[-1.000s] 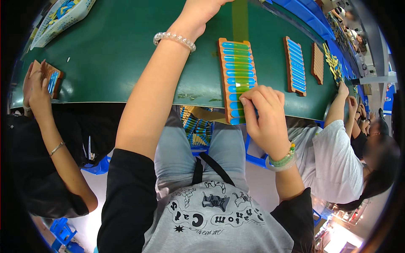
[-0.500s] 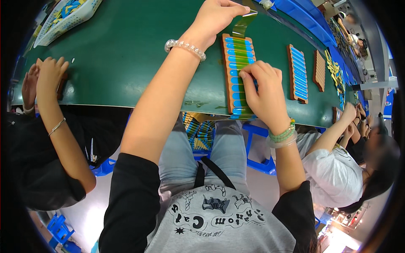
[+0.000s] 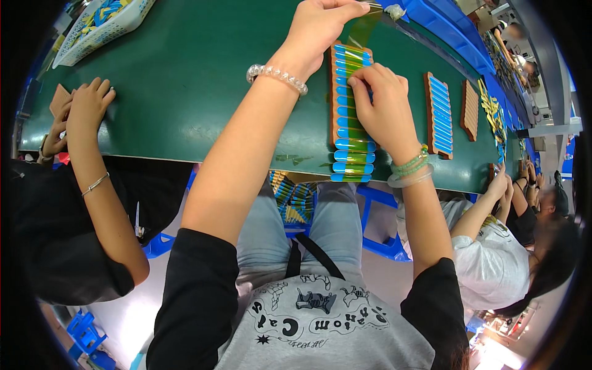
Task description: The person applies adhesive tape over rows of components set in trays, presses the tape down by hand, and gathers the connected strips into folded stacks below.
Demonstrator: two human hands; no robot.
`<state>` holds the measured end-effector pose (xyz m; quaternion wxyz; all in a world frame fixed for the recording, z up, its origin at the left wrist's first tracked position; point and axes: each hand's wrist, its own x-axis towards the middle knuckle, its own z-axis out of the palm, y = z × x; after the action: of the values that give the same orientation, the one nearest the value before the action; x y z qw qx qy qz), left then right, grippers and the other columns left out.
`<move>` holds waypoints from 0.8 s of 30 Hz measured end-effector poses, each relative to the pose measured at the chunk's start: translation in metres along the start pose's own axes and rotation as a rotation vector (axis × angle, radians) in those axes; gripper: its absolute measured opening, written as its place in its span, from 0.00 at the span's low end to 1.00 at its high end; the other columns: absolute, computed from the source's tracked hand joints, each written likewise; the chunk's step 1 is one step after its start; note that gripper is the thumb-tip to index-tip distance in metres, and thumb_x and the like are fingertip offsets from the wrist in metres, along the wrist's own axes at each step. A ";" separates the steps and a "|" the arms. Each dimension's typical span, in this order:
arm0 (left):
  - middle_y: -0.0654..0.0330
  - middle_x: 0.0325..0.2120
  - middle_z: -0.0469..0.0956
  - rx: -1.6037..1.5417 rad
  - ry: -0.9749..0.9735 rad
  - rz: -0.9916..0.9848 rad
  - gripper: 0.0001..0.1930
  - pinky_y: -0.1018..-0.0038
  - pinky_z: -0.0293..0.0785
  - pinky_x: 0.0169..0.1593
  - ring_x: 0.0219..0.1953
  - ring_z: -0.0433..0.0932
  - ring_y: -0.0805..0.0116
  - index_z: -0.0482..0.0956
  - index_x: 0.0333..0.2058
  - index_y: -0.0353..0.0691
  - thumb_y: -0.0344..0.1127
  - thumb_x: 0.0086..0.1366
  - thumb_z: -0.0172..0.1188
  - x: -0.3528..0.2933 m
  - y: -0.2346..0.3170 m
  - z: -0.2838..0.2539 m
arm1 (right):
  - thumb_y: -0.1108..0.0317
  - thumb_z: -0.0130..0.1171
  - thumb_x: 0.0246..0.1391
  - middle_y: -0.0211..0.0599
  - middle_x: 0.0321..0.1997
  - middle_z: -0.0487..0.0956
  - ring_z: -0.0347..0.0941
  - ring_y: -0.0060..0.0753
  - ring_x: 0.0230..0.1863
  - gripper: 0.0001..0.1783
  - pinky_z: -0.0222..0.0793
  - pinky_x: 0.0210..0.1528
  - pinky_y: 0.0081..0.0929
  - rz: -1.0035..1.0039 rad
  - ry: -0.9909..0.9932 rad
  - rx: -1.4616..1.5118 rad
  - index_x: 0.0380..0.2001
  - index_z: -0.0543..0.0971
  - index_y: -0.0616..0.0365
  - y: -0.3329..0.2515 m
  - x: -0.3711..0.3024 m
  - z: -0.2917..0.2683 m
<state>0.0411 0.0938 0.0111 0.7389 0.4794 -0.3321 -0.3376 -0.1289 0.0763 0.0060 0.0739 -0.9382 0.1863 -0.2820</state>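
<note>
My left hand pinches the end of a clear yellow-green tape between thumb and fingers, holding it up past the far end of a brown grooved board. Across that board lies a row of blue round-ended strips, with the tape running along their middles. Several taped strips extend beyond the board's near end to the table edge. My right hand is closed, its thumb and fingertips pressed together at the row's upper half. Whatever sits between those fingertips is hidden.
Rightward stand another board with blue strips, a bare grooved board and loose yellow and blue strips. A white basket of strips is at far left, a blue tray at the back. Co-workers' hands work on both sides.
My right hand has moved away from me along the row. The board sits slightly farther off, and more taped strips show past its near end. My left hand still holds the tape.
</note>
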 end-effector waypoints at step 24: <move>0.63 0.33 0.80 0.074 0.012 0.007 0.16 0.77 0.65 0.49 0.40 0.73 0.75 0.82 0.37 0.35 0.41 0.55 0.69 0.002 -0.006 -0.005 | 0.68 0.54 0.54 0.35 0.30 0.78 0.74 0.39 0.39 0.07 0.60 0.45 0.39 -0.035 0.083 -0.098 0.28 0.79 0.57 0.036 0.050 0.031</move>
<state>0.0450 0.0924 0.0043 0.7238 0.5071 -0.3416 -0.3198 -0.0848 0.0244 -0.0033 0.0149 -0.9314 0.1863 -0.3125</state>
